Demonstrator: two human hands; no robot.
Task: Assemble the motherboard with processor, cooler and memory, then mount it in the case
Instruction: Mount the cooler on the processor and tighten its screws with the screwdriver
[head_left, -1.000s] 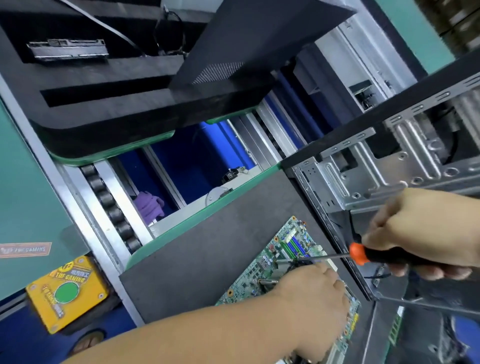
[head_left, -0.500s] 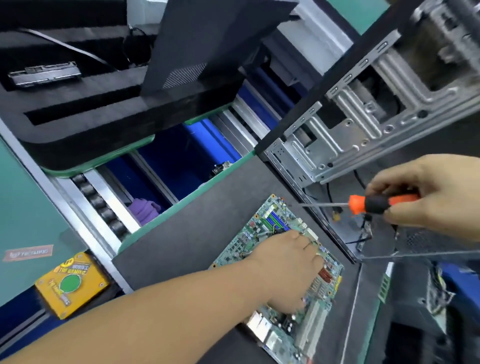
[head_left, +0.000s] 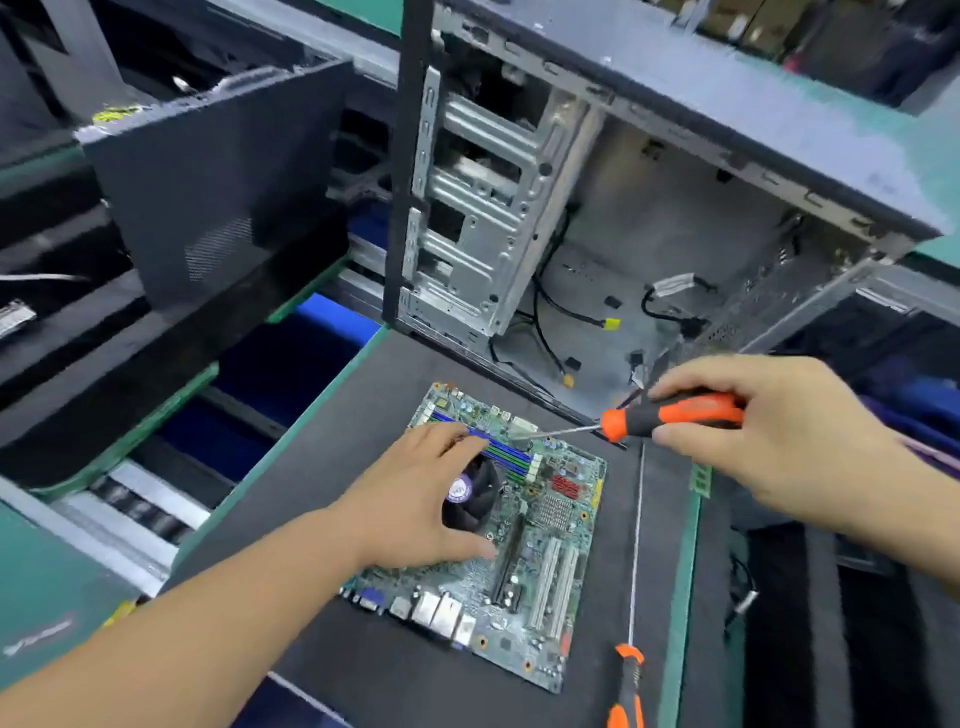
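Observation:
A green motherboard (head_left: 540, 566) lies flat on the black mat (head_left: 363, 426). A black round cooler fan (head_left: 470, 493) sits on it, and my left hand (head_left: 415, 499) curls around that cooler, thumb toward the board's middle. Blue and green memory slots (head_left: 511, 460) run beside the cooler. My right hand (head_left: 769, 431) grips an orange-and-black screwdriver (head_left: 670, 413), its thin shaft pointing left over the board's far corner. The open computer case (head_left: 649, 218) lies behind the board, its inside showing loose black cables.
A second orange screwdriver (head_left: 628, 675) with a long shaft lies on the mat to the right of the board. A memory stick (head_left: 700, 475) sits at the mat's green right edge. A dark side panel (head_left: 218, 176) leans at the left, above a roller conveyor (head_left: 140, 514).
The view has swung up and right, bringing the whole case interior into sight. My left hand shifted to expose and cup the cooler. My right hand stays over the board's far corner with the screwdriver.

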